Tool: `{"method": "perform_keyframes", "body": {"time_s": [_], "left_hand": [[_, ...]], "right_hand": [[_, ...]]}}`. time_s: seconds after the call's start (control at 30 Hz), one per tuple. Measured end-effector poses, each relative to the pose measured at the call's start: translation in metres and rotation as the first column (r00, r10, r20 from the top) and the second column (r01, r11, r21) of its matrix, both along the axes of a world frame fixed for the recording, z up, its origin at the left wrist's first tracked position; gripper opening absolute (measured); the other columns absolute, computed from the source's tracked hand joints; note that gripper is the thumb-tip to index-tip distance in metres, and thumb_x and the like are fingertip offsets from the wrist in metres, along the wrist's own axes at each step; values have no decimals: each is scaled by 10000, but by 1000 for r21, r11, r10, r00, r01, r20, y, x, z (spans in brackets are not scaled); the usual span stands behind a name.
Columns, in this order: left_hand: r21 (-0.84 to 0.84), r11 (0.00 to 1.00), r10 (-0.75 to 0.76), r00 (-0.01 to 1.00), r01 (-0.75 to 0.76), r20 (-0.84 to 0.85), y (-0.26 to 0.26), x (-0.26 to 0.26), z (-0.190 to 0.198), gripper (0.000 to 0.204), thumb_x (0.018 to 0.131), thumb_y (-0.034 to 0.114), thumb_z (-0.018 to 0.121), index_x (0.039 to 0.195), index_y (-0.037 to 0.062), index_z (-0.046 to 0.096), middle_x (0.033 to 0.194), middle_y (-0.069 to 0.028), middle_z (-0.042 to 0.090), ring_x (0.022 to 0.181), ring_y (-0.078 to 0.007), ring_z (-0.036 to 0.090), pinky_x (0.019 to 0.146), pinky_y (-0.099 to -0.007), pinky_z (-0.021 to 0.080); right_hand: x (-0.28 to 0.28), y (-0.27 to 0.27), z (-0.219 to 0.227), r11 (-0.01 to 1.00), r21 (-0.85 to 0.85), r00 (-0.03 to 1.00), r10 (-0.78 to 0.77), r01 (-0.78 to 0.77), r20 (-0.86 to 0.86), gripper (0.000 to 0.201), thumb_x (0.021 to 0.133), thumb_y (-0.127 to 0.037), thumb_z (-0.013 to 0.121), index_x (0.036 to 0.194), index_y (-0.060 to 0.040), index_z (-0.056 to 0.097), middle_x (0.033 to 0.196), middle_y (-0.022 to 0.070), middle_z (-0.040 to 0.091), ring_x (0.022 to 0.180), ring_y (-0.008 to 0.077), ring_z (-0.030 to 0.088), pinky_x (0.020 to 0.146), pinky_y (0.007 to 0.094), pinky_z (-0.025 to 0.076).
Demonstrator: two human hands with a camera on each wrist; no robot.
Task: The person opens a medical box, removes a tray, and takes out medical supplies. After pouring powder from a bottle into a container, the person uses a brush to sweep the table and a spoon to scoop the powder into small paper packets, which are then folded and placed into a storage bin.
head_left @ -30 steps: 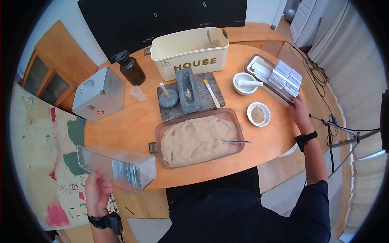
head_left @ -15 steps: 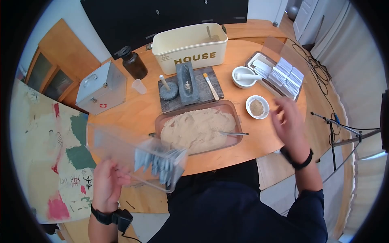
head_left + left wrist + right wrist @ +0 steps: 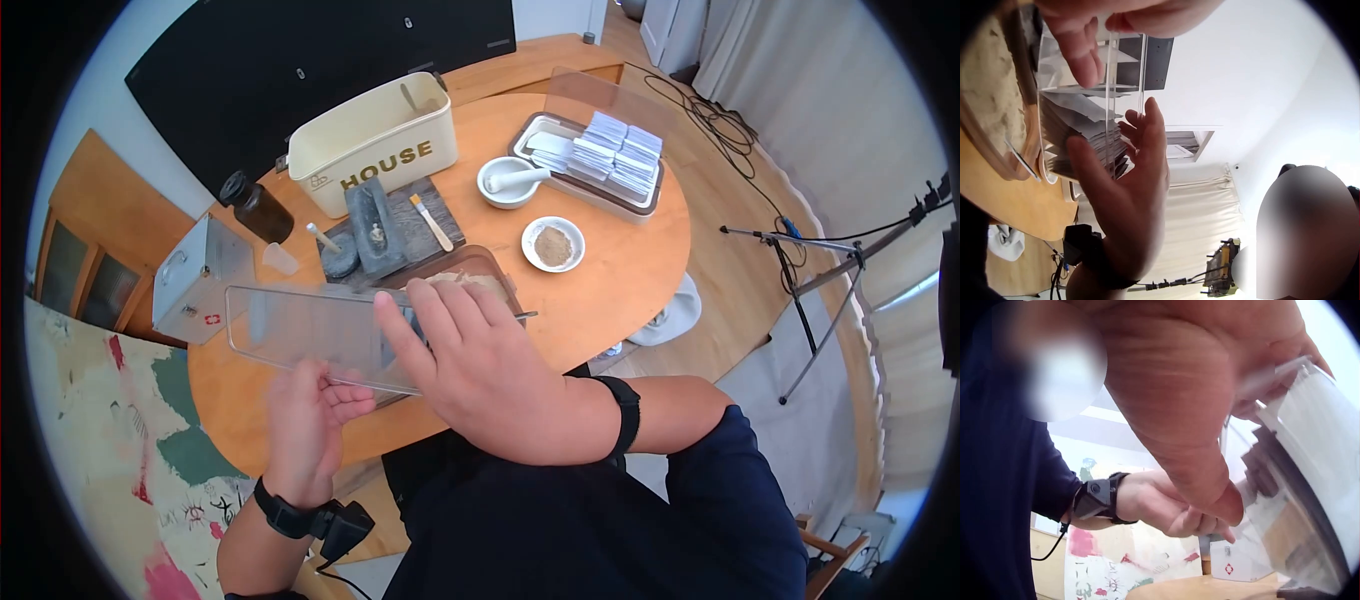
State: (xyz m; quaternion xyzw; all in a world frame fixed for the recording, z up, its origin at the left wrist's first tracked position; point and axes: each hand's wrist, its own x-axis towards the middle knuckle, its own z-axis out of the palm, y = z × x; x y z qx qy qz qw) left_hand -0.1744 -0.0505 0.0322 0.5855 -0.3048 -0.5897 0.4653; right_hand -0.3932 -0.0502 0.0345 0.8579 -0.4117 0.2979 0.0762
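Observation:
A clear plastic box [image 3: 300,325] is held above the near left of the table, partly hidden by the hands. Grey-white paper slips [image 3: 1085,125] stand packed inside it in the left wrist view. My left hand [image 3: 308,425] grips its near edge, thumb and fingers at the rim. From the other side my right hand [image 3: 500,370] grips the right end, with its thumb [image 3: 1088,162] on one face and fingers on the other. Beneath the right hand, the pinkish-brown tray [image 3: 507,285] of sand is mostly covered from the head camera.
A cream HOUSE bin [image 3: 370,165], a dark stone trough [image 3: 370,215], a brush [image 3: 432,222] and a white mortar [image 3: 507,192] stand farther back. A bowl [image 3: 553,245] holds brown powder. White packets [image 3: 615,150] fill a tray at right; a silver case [image 3: 205,275] is at left.
The left hand has lifted the clear box from the table's left edge and moved it rightward. The right hand has left the packet tray and come across onto the box. The head view has turned right.

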Motion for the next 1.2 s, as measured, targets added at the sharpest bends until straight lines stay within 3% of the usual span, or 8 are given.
{"method": "perform_keyframes", "body": {"time_s": [0.17,0.27,0.33,0.43,0.87,1.07,1.13,1.2], "left_hand": [[-46,996,-75,997,73,-36,-8,-28,7,228,1002,236,486,952,28,562,892,-168,680,702,-226,697,626,-331,608],[4,982,-189,979,190,-82,-5,-46,33,333,1021,247,477,1207,-25,526,965,-191,674,735,-238,706,650,-331,614],[-101,935,-349,933,341,-87,5,-48,38,583,1028,155,460,1503,-29,177,1055,-208,657,792,-252,707,724,-330,604],[-120,857,-505,863,501,-6,15,-36,18,746,1004,72,482,1570,14,0,1082,-194,649,812,-233,704,744,-319,599],[10,732,-681,732,681,18,15,-36,-43,516,963,-2,530,1448,28,357,1121,-129,611,959,-183,664,833,-302,567],[-84,536,-776,529,840,344,-37,-111,-44,425,947,61,604,1348,0,477,1189,-143,583,1111,-207,613,883,-313,541],[-164,339,-536,334,926,775,-59,-140,-40,418,903,98,639,1289,-13,523,1191,-174,585,1075,-288,617,904,-367,533],[-117,291,-343,218,949,914,-77,-164,-47,426,882,118,649,1272,-10,535,1184,-188,581,1076,-324,602,922,-395,520]], "right_hand": [[-39,-4,8,1000,11,999,-30,30,21,693,693,-97,708,1325,86,492,1154,212,536,983,344,562,786,403,450],[-78,1,28,996,76,996,-53,48,71,672,728,-98,683,1343,73,472,1137,193,542,1000,341,559,822,420,436],[-105,9,32,986,124,988,-126,114,89,746,695,-92,727,1378,31,452,1207,198,536,1065,373,554,866,445,444],[-148,25,35,955,81,958,-287,286,5,807,677,-124,787,1400,-12,448,1291,198,522,1114,394,546,904,454,448],[-315,43,29,707,21,705,-707,707,51,772,711,-126,786,1408,-21,472,1216,158,592,1140,303,596,983,394,466],[-351,39,24,626,-2,624,-778,780,70,723,758,-160,767,1411,-30,484,1254,142,601,1154,292,596,981,382,475],[-354,40,19,629,24,625,-776,777,85,720,758,-140,761,1415,-37,486,1272,145,593,1163,291,592,994,379,469],[-355,43,14,661,41,653,-748,749,119,719,758,-121,752,1419,-32,481,1289,150,584,1176,291,584,1012,380,458]]}}
